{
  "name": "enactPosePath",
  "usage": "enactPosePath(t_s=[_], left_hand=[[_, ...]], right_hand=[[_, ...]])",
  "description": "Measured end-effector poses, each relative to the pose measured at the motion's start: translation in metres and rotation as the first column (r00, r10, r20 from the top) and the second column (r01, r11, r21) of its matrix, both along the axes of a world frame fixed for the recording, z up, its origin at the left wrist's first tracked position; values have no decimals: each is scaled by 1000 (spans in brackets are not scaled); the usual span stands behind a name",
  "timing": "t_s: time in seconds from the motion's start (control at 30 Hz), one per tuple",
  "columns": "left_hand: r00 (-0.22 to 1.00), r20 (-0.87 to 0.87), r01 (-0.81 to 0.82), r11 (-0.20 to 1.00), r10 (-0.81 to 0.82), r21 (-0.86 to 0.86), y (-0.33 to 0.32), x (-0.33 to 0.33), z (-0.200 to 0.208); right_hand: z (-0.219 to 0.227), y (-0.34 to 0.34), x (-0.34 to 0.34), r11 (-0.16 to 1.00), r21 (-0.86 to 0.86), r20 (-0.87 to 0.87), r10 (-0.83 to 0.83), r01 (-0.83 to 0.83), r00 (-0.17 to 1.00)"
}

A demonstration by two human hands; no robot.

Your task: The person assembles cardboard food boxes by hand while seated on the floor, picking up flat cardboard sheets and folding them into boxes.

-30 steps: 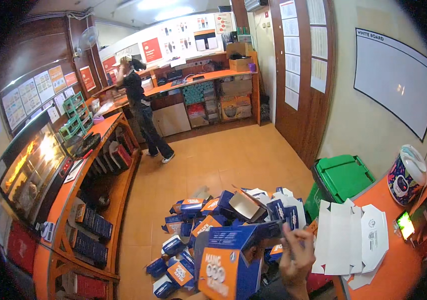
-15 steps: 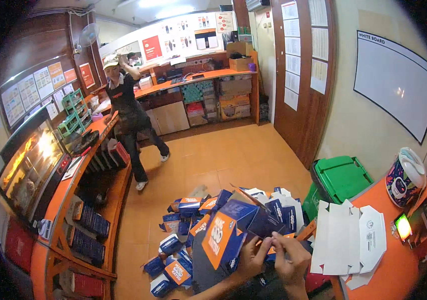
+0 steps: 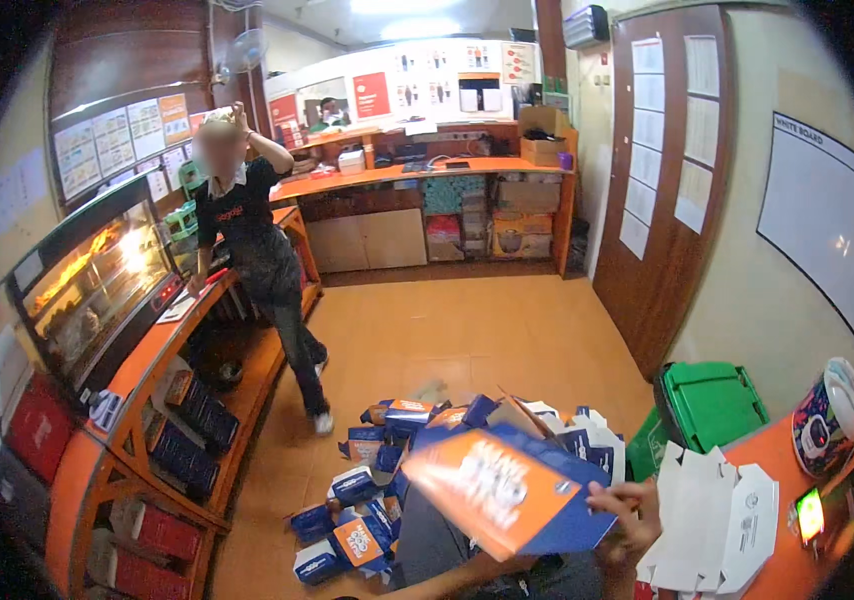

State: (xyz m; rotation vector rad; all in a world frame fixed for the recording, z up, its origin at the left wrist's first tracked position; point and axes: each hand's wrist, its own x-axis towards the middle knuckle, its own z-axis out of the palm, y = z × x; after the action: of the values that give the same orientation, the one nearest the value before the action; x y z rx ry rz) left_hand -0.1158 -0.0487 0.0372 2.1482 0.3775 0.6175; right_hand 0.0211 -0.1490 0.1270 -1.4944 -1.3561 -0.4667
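A blue and orange folding carton (image 3: 507,490) is tilted in front of me, its orange printed panel smeared by motion. At its right edge is my right hand (image 3: 635,515), fingers bent, fingertips on the blue cardboard. My left forearm reaches in from the lower edge under the carton; the left hand itself is hidden behind it. Beyond and to the left lies a heap of folded blue and orange cartons (image 3: 359,540). White unfolded carton blanks (image 3: 692,520) lie stacked on the orange counter, just right of my right hand.
A green lidded bin (image 3: 712,405) stands to the right, beside the orange counter with a patterned tub (image 3: 827,420). On the left, a person (image 3: 257,240) stands by a counter with a lit display warmer (image 3: 102,285). Brown doors (image 3: 662,190) are at the back right.
The carton has turned, so its orange panel faces up more. My hands have parted: the right moved right, the left went out of sight beneath. The view has shifted left.
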Motion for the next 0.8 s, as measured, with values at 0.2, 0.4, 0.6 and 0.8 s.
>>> enactPosePath(t_s=[0.2,0.4,0.6,0.8], left_hand=[[998,-70,5,999,-3,39,-8,-9,-15],[991,-132,31,984,-7,175,-11,-12,-15],[966,-194,-10,779,169,628,-9,-2,-9],[914,193,-402,857,356,323,8,19,37]], right_hand=[[-55,19,-15,996,86,-279,6,19,960],[-30,18,-21,999,-34,-155,17,-23,988],[-33,45,-23,930,122,-694,330,-348,640],[-77,51,23,957,-6,-672,210,-289,711]])
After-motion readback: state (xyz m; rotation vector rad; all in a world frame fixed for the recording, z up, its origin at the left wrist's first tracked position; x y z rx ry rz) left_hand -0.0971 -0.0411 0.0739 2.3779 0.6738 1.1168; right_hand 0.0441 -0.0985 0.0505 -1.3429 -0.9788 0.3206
